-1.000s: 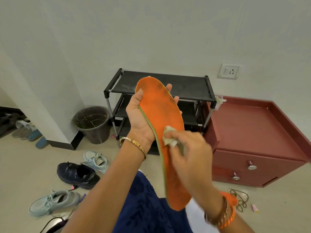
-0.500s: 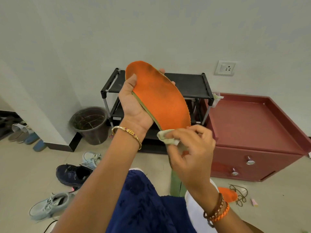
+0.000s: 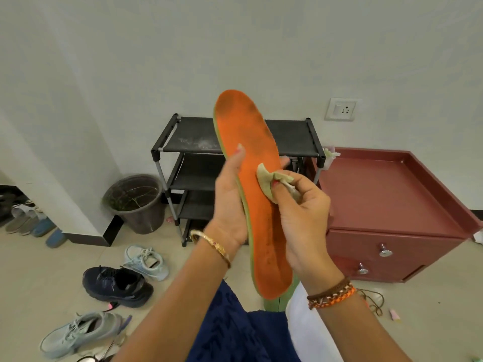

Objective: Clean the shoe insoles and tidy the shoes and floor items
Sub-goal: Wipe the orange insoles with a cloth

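Insole, orange with a green edge, stands nearly upright in front of the black shoe rack, its toe end up and dark smudges on the upper part. Half a second ago it lay tilted, toe to the left and heel hidden behind the right hand; now its whole length shows. The left hand grips it from behind, thumb laid on the orange face and fingertips curled round the far edge. The right hand pinches a pale green cloth and presses it against the middle of the insole, where before the cloth sat at the lower edge. On the floor to the left lie a navy shoe and two pale blue sneakers. A red cabinet stands to the right of the rack.
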